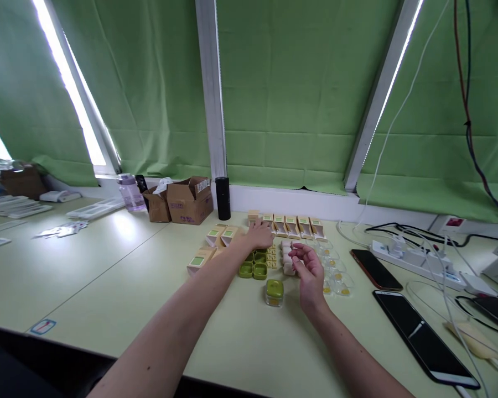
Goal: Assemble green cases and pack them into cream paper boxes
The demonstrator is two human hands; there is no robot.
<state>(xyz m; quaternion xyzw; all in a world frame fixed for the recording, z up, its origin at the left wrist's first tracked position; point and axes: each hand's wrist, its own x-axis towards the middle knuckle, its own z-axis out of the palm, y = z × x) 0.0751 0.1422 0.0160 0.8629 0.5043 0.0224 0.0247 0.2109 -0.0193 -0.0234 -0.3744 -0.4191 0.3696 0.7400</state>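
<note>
My left hand [260,235] reaches to the back of the table, fingers stretched out over the near end of a row of small cardboard boxes [291,225]. Whether its fingertips touch the leftmost box [253,215] I cannot tell. My right hand [309,268] hovers with loosely curled fingers, thumb apart, beside a column of whitish rolled pieces [288,257]; nothing shows in it. Between the hands lie green square lids [253,269] and small yellow pieces [271,257]. A clear jar with a green lid [274,293] stands in front. Clear containers [336,272] sit right of my right hand.
More small boxes [201,260] stand at left. Behind are an open carton [190,200], a black cylinder [223,198] and a purple bottle [131,192]. Two phones [376,269], a power strip [417,262] and loose cables are on the right.
</note>
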